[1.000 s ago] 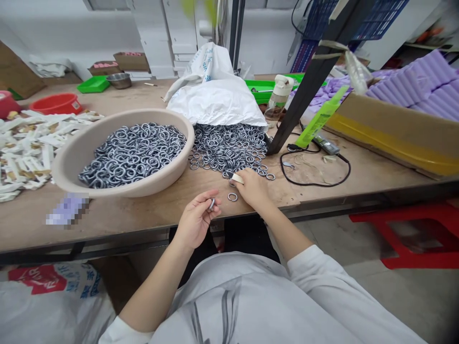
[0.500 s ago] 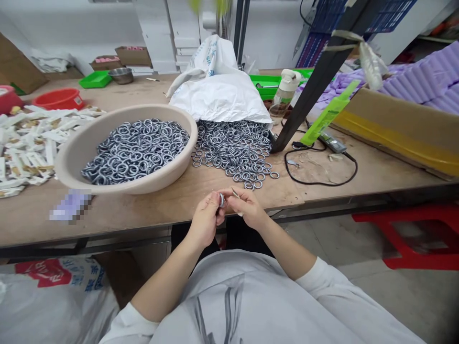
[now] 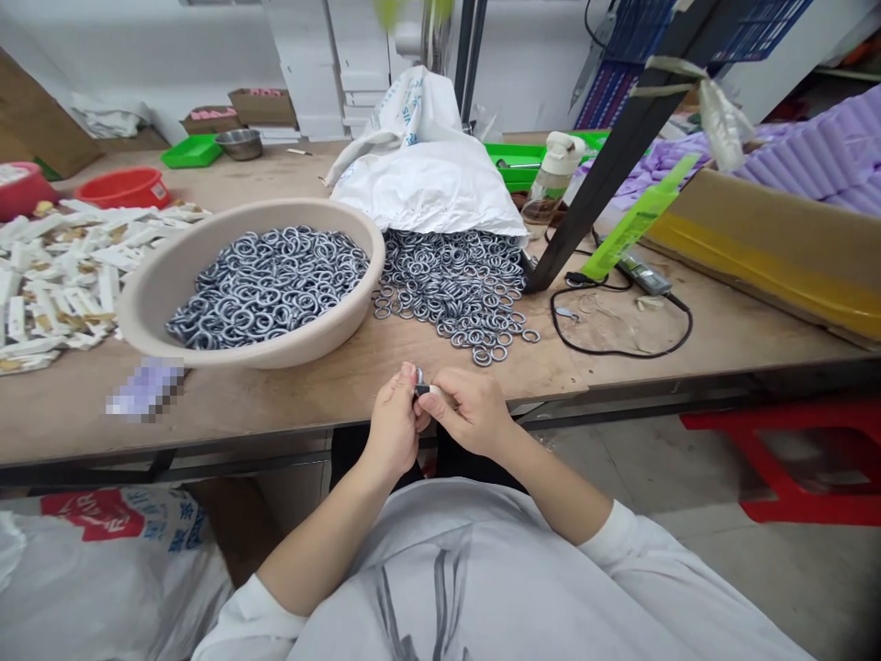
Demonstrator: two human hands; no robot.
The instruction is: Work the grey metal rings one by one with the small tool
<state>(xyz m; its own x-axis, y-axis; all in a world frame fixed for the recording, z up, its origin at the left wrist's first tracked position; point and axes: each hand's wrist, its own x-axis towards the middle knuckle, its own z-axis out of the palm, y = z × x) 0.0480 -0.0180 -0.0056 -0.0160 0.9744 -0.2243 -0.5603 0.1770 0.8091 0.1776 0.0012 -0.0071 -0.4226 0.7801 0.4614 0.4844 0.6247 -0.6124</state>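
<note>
Above the table's front edge, my left hand [image 3: 394, 420] pinches a grey ring [image 3: 419, 375] between thumb and fingers. My right hand [image 3: 476, 411] is closed beside it, with its thumb pressed on a small dark, thin tool [image 3: 422, 390] that meets the ring. The fingers hide most of this tool, so its kind is unclear. Just beyond my hands lies a loose heap of similar grey rings [image 3: 461, 285], spilling from a white woven sack [image 3: 430, 188]. To the left, a wide beige basin [image 3: 375, 266] holds many more rings.
A slanting dark metal post [image 3: 598, 174] rises right of the heap. Near it lie a black cable [image 3: 623, 353] and a bright green strip [image 3: 640, 220]. White strips [image 3: 61, 275] cover the far left. A cardboard box [image 3: 771, 248] stands right, above a red stool [image 3: 791, 450].
My right hand has turned over and come closer to the left, bringing the dark tool against the ring. The left hand keeps its pinch. The view has shifted slightly.
</note>
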